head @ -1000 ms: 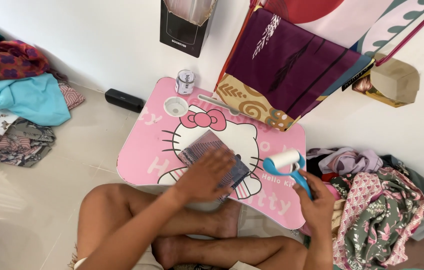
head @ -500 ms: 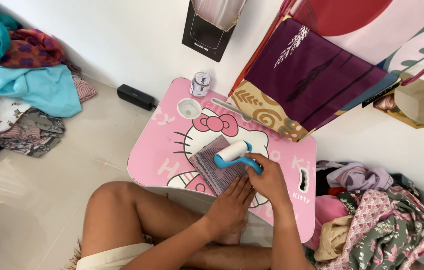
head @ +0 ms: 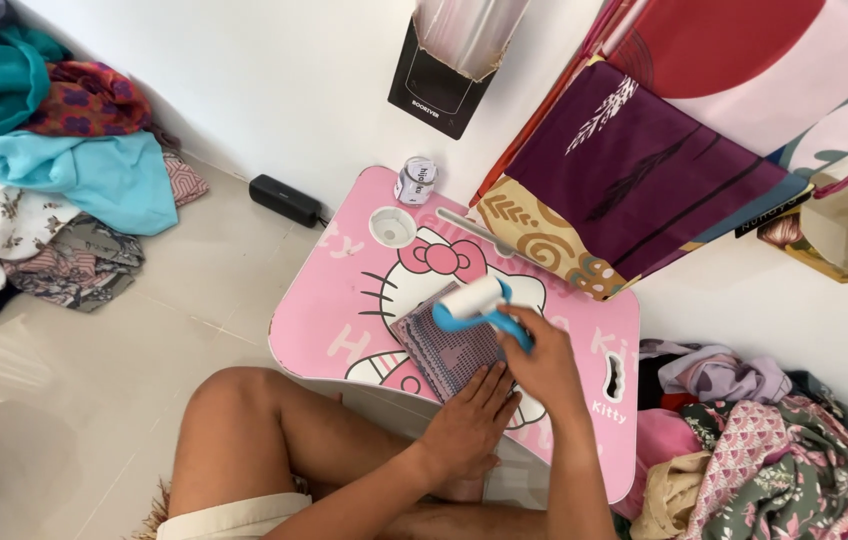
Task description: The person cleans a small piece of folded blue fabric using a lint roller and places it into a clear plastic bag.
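- Head view: the right hand [head: 544, 360] was wrapped tight round the blue handle of a white-drum lint roller [head: 476, 303], with the drum down on the far end of a small folded purple patterned cloth [head: 452, 345], so the sticky part sat flat on the fabric.
- The left hand [head: 469, 420] was spread flat, fingers out, on the near edge of that cloth, looked like it was pinning it so it wouldn't slide.
- The cloth sat mid pink cartoon-cat tabletop [head: 344, 310], right over the crossed legs, easy reach.
- A small white tin [head: 416, 181] and a round cup recess [head: 392, 226] sat at the far edge, well apart from the hands.
- Heaps of colourful clothes [head: 54, 180] lay on the floor either side.
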